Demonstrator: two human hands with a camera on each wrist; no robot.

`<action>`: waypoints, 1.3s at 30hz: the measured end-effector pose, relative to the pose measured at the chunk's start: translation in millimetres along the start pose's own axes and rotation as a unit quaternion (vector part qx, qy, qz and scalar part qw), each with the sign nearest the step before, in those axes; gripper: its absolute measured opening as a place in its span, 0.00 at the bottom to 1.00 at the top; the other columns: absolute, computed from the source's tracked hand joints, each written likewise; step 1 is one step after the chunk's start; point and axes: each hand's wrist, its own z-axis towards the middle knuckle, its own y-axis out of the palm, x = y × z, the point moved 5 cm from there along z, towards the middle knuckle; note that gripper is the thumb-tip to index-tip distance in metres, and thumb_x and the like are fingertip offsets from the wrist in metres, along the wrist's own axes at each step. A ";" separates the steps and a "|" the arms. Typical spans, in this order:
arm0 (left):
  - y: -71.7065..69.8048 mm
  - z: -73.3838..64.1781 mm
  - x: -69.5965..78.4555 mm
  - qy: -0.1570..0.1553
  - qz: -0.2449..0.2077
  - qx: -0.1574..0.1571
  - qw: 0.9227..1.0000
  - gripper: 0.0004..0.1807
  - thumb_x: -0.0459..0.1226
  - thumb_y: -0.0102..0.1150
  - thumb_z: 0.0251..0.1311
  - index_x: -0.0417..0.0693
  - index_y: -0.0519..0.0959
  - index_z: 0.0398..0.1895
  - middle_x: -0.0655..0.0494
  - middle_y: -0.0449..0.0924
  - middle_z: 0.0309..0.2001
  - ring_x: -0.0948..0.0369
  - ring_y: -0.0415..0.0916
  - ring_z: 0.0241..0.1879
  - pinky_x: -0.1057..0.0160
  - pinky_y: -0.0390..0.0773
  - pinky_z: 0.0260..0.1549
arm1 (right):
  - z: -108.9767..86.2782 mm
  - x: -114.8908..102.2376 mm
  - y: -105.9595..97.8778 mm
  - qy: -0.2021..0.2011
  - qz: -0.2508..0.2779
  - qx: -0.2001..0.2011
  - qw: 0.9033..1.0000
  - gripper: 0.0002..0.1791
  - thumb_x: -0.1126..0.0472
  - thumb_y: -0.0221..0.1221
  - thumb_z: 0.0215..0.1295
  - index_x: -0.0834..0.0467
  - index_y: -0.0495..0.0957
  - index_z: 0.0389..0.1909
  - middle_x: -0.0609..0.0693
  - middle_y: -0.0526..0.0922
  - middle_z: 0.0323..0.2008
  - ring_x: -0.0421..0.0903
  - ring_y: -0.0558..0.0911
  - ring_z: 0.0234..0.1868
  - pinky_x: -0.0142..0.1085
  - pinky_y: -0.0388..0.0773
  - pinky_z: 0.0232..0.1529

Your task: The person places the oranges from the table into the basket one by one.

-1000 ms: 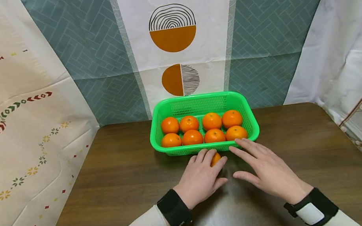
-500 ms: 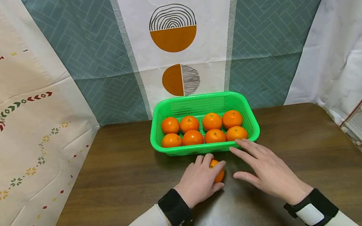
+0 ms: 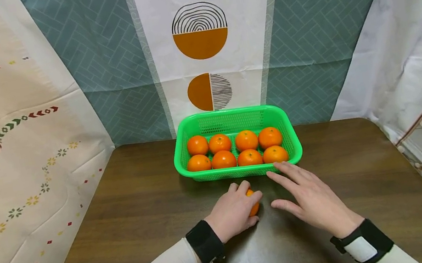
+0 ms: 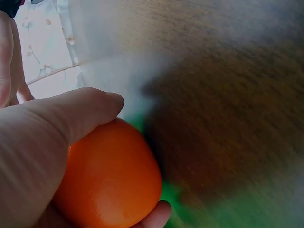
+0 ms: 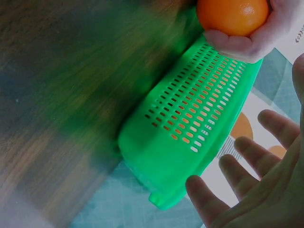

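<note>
In the head view my left hand (image 3: 233, 211) grips an orange (image 3: 253, 202) in front of a green basket (image 3: 239, 173). The left wrist view shows the thumb along one side of this orange (image 4: 111, 175), with a fingertip at its lower edge. My right hand (image 3: 312, 193) is spread, palm down, its fingertips right at the basket's front rim and nothing in its grasp. Several more oranges (image 3: 223, 159) lie in the basket in two rows. From the right wrist the basket's slotted side (image 5: 190, 104) appears beyond the spread fingers.
The basket stands at the back of a brown wooden table (image 3: 138, 199), close to a patterned cloth (image 3: 127, 108) hanging behind. More cloth hangs on the left (image 3: 31, 157) and right sides. Each wrist wears a black band (image 3: 204, 243).
My left hand has drawn back from the basket towards the body, bringing the gripped orange along, and more of the fruit shows. The right hand stays almost where it was.
</note>
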 end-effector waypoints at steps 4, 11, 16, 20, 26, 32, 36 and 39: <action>0.2 0.2 -0.6 0.002 -0.002 -0.001 1.000 0.27 0.56 0.81 0.63 0.59 0.84 0.60 0.53 0.76 0.52 0.56 0.71 0.40 0.67 0.77 0.31 | -0.1 -0.5 1.5 0.002 -0.002 -0.007 1.000 0.44 0.36 0.71 0.72 0.53 0.73 0.82 0.58 0.68 0.81 0.63 0.69 0.80 0.64 0.70 0.74; -3.2 -2.0 1.0 0.003 -0.023 -0.028 0.999 0.25 0.55 0.80 0.64 0.59 0.84 0.60 0.54 0.75 0.51 0.57 0.69 0.40 0.68 0.75 0.29 | 1.8 -0.6 0.6 0.001 0.002 -0.001 1.000 0.44 0.37 0.71 0.72 0.53 0.72 0.82 0.58 0.68 0.81 0.63 0.67 0.81 0.65 0.69 0.75; -16.7 -5.5 4.0 0.022 -0.033 -0.006 0.999 0.24 0.53 0.80 0.65 0.58 0.83 0.58 0.54 0.75 0.51 0.57 0.69 0.41 0.68 0.75 0.32 | 1.9 -0.8 -1.0 0.004 0.005 -0.003 1.000 0.45 0.38 0.72 0.71 0.53 0.72 0.82 0.59 0.67 0.82 0.64 0.67 0.81 0.65 0.68 0.75; -35.8 -7.1 6.5 0.039 -0.046 0.026 0.998 0.23 0.51 0.80 0.65 0.58 0.82 0.58 0.54 0.74 0.51 0.57 0.68 0.41 0.68 0.73 0.32 | 1.7 -0.5 -4.6 -0.002 0.001 0.009 1.000 0.46 0.40 0.75 0.69 0.53 0.72 0.82 0.58 0.67 0.82 0.63 0.67 0.81 0.65 0.69 0.74; -66.9 -6.4 5.7 0.048 -0.049 0.055 0.996 0.24 0.48 0.79 0.65 0.59 0.82 0.61 0.54 0.74 0.53 0.56 0.70 0.43 0.66 0.76 0.36 | 4.2 -0.5 -9.0 -0.008 0.002 0.016 1.000 0.47 0.42 0.76 0.67 0.53 0.72 0.82 0.59 0.67 0.82 0.63 0.67 0.81 0.66 0.70 0.74; -86.9 -3.0 0.0 0.046 -0.034 0.084 0.995 0.23 0.45 0.79 0.64 0.58 0.82 0.60 0.53 0.74 0.51 0.55 0.70 0.41 0.66 0.76 0.33 | 8.8 -0.9 -10.6 -0.011 -0.001 0.016 1.000 0.46 0.39 0.74 0.69 0.52 0.72 0.82 0.59 0.67 0.82 0.62 0.68 0.81 0.64 0.69 0.75; -89.7 -1.0 -3.2 0.043 -0.026 0.086 0.995 0.24 0.46 0.79 0.64 0.58 0.81 0.60 0.53 0.73 0.51 0.54 0.71 0.42 0.65 0.76 0.32 | 11.0 -1.5 -11.6 -0.010 0.000 0.015 1.000 0.45 0.37 0.72 0.70 0.52 0.72 0.82 0.58 0.67 0.82 0.62 0.67 0.81 0.64 0.68 0.75; -89.0 -0.3 -4.1 0.043 -0.027 0.081 0.995 0.24 0.47 0.78 0.65 0.58 0.81 0.61 0.53 0.73 0.52 0.54 0.71 0.42 0.65 0.76 0.33 | 12.0 -1.6 -12.6 -0.009 -0.001 0.015 1.000 0.45 0.37 0.72 0.70 0.53 0.72 0.82 0.58 0.67 0.82 0.62 0.67 0.81 0.65 0.69 0.75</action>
